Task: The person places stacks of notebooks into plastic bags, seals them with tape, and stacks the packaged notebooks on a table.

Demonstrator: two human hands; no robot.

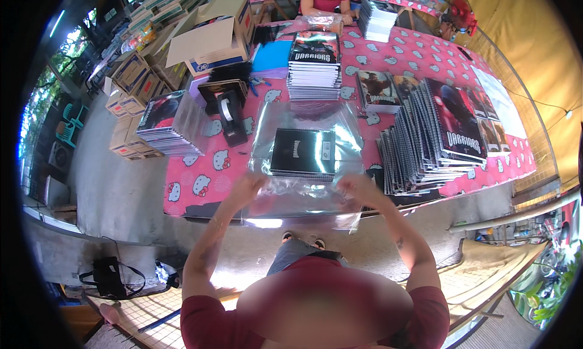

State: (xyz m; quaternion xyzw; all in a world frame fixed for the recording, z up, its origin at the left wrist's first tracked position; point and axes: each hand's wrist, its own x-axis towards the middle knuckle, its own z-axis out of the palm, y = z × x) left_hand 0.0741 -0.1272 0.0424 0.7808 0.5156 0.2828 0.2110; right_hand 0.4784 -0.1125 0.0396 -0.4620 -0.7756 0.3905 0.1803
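Observation:
A black spiral notebook [291, 160], back cover up, lies on a shiny clear plastic bag [346, 127] in front of me; it seems to top a small stack. My left hand [248, 190] is closed on the bag's near left part. On the opposite side, my right hand [359, 190] pinches the plastic near its right edge. Loose film hangs between both hands and over the table's front edge. Glare hides exactly where the fingertips grip.
Notebook stacks stand at the back [314, 75], left [173, 127] and right [425, 142] of the pink patterned table [206, 160]. A black tape dispenser [231, 118] sits left of the plastic. Cardboard boxes [212, 42] rise behind it. Another person [325, 0] sits across the table.

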